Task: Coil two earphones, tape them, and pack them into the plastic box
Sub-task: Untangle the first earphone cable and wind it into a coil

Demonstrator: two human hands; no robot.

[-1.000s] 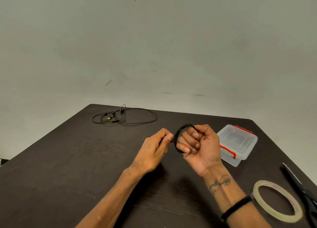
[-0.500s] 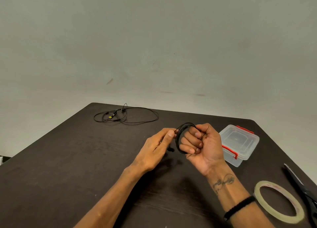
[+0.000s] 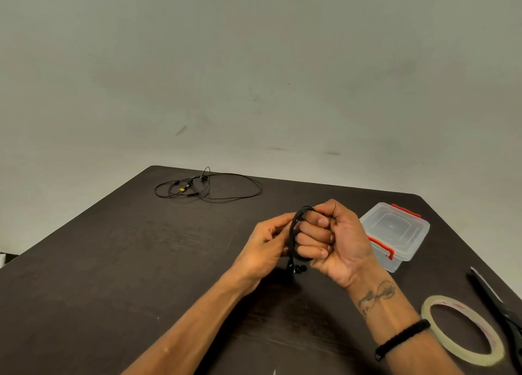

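Observation:
A black earphone coil [image 3: 294, 234] is wound around the curled fingers of my right hand [image 3: 336, 240], held above the dark table [image 3: 113, 261]. My left hand [image 3: 268, 242] pinches the cable at the coil's left side. The earbuds [image 3: 298, 268] dangle just below the coil. A second black earphone [image 3: 207, 186] lies loose and uncoiled at the table's far left. A clear plastic box [image 3: 395, 233] with red latches and its lid on stands right of my hands. A roll of clear tape [image 3: 463, 329] lies flat at the near right.
Black scissors [image 3: 500, 309] lie along the table's right edge, beyond the tape roll. A plain pale wall rises behind the table. My right wrist wears a black band [image 3: 401, 339].
My left hand has closed in from apart to touch the coil's left side. Both hands drifted slightly right and the earbuds now hang below the coil.

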